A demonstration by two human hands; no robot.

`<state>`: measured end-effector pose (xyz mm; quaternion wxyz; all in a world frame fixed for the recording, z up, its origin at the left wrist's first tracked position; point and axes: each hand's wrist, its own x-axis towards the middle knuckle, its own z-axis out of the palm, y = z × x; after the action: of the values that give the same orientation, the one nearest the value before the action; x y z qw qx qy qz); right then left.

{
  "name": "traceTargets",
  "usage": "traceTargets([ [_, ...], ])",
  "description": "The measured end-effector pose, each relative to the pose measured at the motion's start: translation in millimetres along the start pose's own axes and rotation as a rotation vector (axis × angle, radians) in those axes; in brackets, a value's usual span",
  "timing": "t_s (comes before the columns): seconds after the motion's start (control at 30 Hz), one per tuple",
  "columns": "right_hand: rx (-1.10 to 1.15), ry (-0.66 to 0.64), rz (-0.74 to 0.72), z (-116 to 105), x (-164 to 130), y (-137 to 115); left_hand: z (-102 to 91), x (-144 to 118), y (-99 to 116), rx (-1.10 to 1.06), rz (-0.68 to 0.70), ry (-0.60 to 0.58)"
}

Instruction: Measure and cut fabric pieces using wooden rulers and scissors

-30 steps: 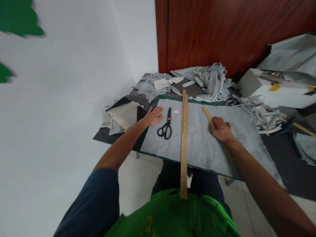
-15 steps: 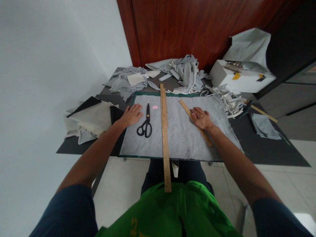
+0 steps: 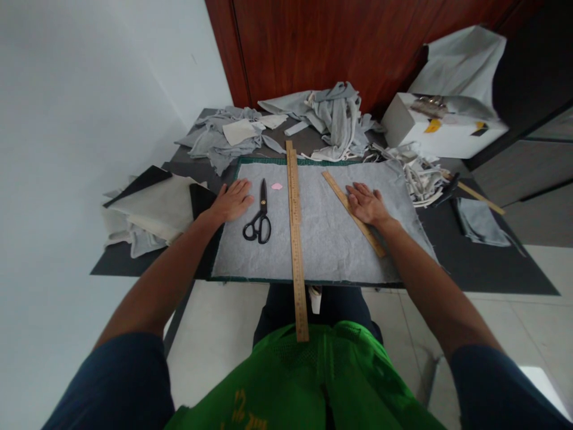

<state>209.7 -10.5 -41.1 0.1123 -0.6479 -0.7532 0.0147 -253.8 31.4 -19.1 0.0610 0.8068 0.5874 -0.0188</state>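
A grey fabric sheet (image 3: 331, 239) lies flat on a green cutting mat (image 3: 268, 160) on the dark table. My left hand (image 3: 233, 201) rests palm down on the sheet's left edge, fingers spread, just left of black scissors (image 3: 258, 222). My right hand (image 3: 367, 205) presses flat on the sheet, touching a short wooden ruler (image 3: 353, 213) that lies at a slant. A long wooden ruler (image 3: 295, 239) runs down the middle of the sheet and sticks out past the table's near edge. A small pink chalk piece (image 3: 277, 186) sits beside the scissors.
Heaps of grey fabric scraps (image 3: 331, 116) lie at the back of the table. Folded cloth (image 3: 152, 209) sits at the left, cut strips (image 3: 421, 176) at the right, and a white box (image 3: 441, 134) behind them. A wooden door stands behind the table.
The camera view swung from tilted left to square on the table. Both hands stayed flat on the sheet, the right one settling beside the short ruler.
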Motion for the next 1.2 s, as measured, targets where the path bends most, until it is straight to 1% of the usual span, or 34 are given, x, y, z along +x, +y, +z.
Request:
traceTargets([
  [0.13, 0.035, 0.022, 0.007, 1.7, 1.6, 0.7, 0.5, 5.8, -2.2, -0.036, 0.007, 0.002],
  [0.3, 0.057, 0.045, 0.004, 2.1, 2.4, 1.0, 2.1, 8.5, -4.0, -0.019, 0.012, 0.008],
  [0.53, 0.053, 0.017, 0.015, -2.7, -2.9, -2.4, -0.8, -1.1, 2.7, -0.020, -0.014, 0.002],
  [0.73, 0.073, 0.017, -0.004, 2.7, -6.1, 1.9, 0.5, -7.2, 3.6, -0.025, -0.013, -0.001],
  [1.0, 0.080, -0.026, 0.043, 0.9, -8.7, -3.2, -0.8, -15.5, 6.4, -0.048, -0.018, -0.009],
  [1.1, 0.086, -0.025, 0.037, 3.7, -9.9, -2.0, -2.4, -18.9, 7.1, -0.054, -0.015, -0.012],
  [1.2, 0.088, 0.002, 0.025, 10.2, -10.7, 2.1, -3.5, -21.2, 6.1, -0.067, -0.003, -0.011],
])
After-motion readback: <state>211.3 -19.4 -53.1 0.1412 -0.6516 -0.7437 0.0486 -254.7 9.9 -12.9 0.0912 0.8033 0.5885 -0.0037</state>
